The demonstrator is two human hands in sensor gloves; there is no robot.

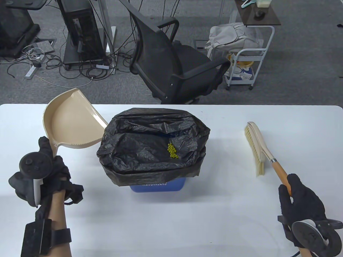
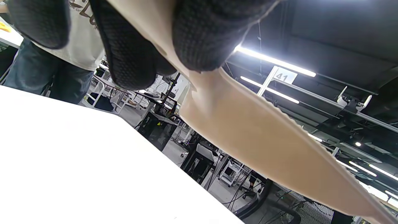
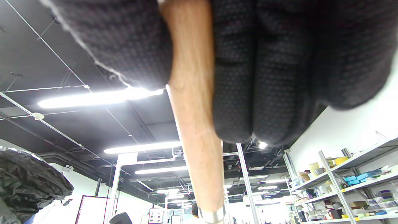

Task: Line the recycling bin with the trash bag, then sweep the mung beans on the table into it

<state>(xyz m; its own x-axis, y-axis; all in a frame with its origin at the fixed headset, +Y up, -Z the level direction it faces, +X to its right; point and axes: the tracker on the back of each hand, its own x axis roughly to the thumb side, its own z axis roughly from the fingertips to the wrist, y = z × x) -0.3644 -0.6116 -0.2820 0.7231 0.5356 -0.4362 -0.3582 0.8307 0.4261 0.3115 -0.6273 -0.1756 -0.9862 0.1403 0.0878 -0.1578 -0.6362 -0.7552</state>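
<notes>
We hold the light, stiff dustpan [image 1: 70,117] in our left grip [image 1: 40,171], right grip [image 1: 300,199] clamped on the brush [image 1: 258,146] handle; beans [image 1: 172,151] roll easily

Two markings are legible.

1. The blue plastic recycling bin [image 1: 158,186] carries white lettering on its front wall. The crumpled black plastic trash bag [image 1: 152,142] overhangs the top of the letters. The visible lower part reads approximately "Recyclable".

2. In the left wrist view, a white rectangular sign [image 2: 283,75] hangs from the ceiling structure and bears the number "41".

Print on a person's white shirt [image 2: 81,34] is partly hidden and cannot be read.
</notes>
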